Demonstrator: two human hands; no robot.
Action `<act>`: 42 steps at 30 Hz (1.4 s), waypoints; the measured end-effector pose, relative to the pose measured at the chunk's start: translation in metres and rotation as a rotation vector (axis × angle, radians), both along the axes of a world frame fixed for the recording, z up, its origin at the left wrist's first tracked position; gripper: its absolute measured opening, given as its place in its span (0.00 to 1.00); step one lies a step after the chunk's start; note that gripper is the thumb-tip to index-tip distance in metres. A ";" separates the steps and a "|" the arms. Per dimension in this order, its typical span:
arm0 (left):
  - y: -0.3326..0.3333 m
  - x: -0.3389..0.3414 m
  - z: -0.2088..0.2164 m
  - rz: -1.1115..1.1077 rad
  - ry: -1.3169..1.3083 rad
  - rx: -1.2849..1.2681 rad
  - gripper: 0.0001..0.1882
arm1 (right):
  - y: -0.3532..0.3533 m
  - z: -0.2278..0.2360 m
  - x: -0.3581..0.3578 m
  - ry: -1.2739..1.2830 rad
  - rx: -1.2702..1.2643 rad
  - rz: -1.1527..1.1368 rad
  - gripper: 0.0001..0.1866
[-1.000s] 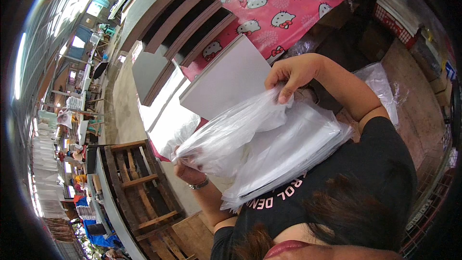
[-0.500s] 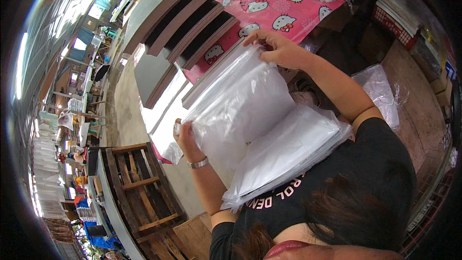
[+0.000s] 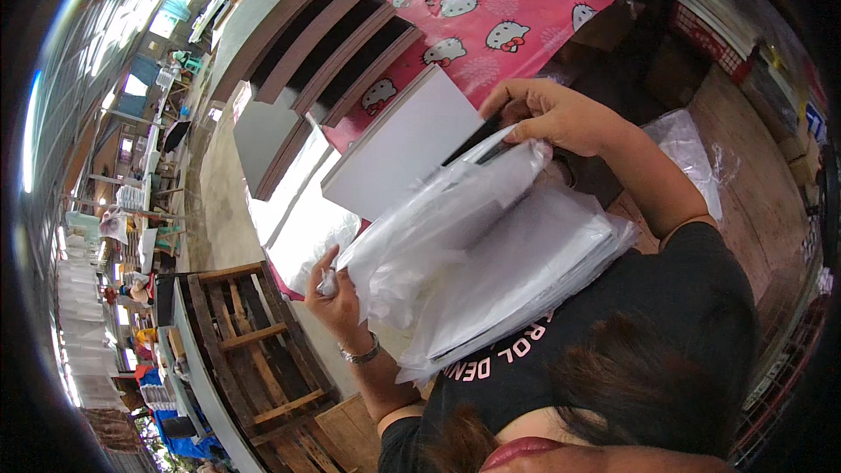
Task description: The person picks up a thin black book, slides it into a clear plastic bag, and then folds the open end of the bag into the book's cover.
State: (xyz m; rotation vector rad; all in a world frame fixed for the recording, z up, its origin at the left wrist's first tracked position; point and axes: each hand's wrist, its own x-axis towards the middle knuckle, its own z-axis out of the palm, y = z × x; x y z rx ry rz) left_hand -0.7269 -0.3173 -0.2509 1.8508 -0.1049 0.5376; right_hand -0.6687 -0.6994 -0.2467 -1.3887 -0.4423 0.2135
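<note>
A clear plastic bag with a flat pale sheet inside [image 3: 438,219] is tilted up between my two hands. My right hand [image 3: 561,118] pinches its upper right corner, thumb on the near face, with a dark edge showing beside the fingers. At the lower left end, my left hand [image 3: 337,298], wearing a metal watch, has its fingers closed on the crumpled plastic. Close to my body lies a stack of similar plastic-bagged sheets [image 3: 526,271]. Just past the bag, a stack of white-topped boards [image 3: 403,144] sits on the table.
Several stacks of grey and black boards [image 3: 302,35] stand on the pink patterned tablecloth [image 3: 464,9]. A wooden pallet [image 3: 254,333] is at lower left. On the floor at right lies a plastic-wrapped package [image 3: 688,153]; a red crate [image 3: 714,39] stands farther back.
The bagged sheet has come toward me, away from the boards, uncovering their white top. My right hand has moved right and nearer; my left hand has dropped slightly nearer.
</note>
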 end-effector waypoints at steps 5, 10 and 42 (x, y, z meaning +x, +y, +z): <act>0.011 -0.001 -0.013 0.015 0.132 -0.102 0.11 | 0.004 -0.002 -0.002 0.120 0.034 -0.057 0.42; 0.040 -0.021 -0.014 -0.101 0.721 -0.564 0.13 | -0.019 0.002 -0.016 0.159 -0.011 0.137 0.45; -0.060 -0.001 -0.001 -0.421 0.153 -0.476 0.18 | 0.109 -0.044 0.017 -0.505 -0.270 0.305 0.35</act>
